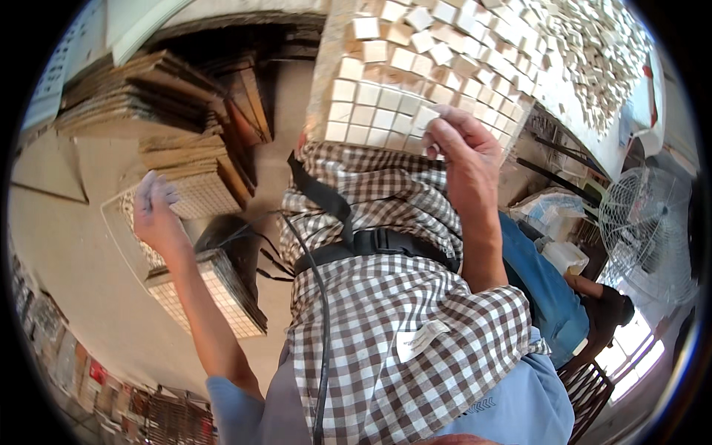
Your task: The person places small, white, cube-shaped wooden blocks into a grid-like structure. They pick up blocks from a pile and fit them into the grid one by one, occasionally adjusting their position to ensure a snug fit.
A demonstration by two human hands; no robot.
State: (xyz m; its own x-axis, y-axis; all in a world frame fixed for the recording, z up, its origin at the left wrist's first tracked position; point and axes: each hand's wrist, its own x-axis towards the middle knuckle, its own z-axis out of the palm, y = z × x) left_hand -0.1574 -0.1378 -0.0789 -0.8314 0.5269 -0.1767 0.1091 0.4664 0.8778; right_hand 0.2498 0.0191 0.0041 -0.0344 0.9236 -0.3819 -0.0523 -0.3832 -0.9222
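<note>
My right hand is bent over the near edge of a board of small cream mosaic tiles. Its thumb and fingers are pinched at a pale square tile. Neat rows of tiles fill the near part of the board, and loose, tilted ones lie behind them. Out to the left and lower down, my left hand hangs over a white-rimmed container beside the stacks. Its fingers are curled together, and whatever they may hold is hidden.
Stacked brown boards stand at the left, with a tile-covered stack near my left forearm. A heap of loose tiles covers the far right of the table. A wire fan and another person are at the right.
</note>
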